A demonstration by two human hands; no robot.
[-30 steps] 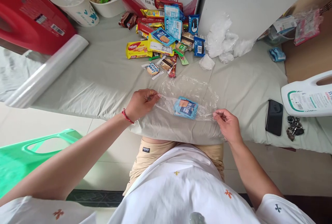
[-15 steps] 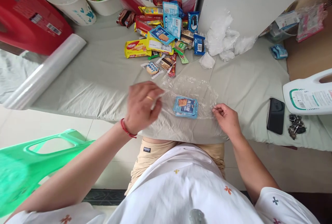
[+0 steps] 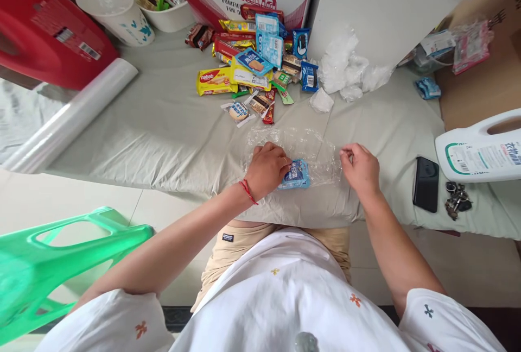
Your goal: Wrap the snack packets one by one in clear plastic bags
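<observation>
A sheet of clear plastic film point(image 3: 313, 143) lies crumpled on the grey-green cloth in front of me. On it sits a small stack of blue snack packets point(image 3: 300, 175). My left hand point(image 3: 268, 167), with a red cord bracelet at the wrist, is closed over the left part of the packets. Its fingers press the film's left side down there, and the fingertips are partly hidden. At the film's right edge is my right hand point(image 3: 361, 167), thumb and fingers pinched together on the edge, to the right of the packets.
Behind the film lies a pile of wrapped snacks point(image 3: 252, 67), with crumpled clear plastic point(image 3: 344, 67) beside it. A film roll point(image 3: 77, 113) and red jug point(image 3: 61, 26) are left. A phone point(image 3: 425, 183), keys point(image 3: 458, 200) and white bottle point(image 3: 480, 148) lie right. A green stool point(image 3: 77, 265) stands below.
My left hand has moved right and down, from the film's left side onto the blue packets, bringing film over. My right hand has shifted slightly right and up. The view has tilted a little.
</observation>
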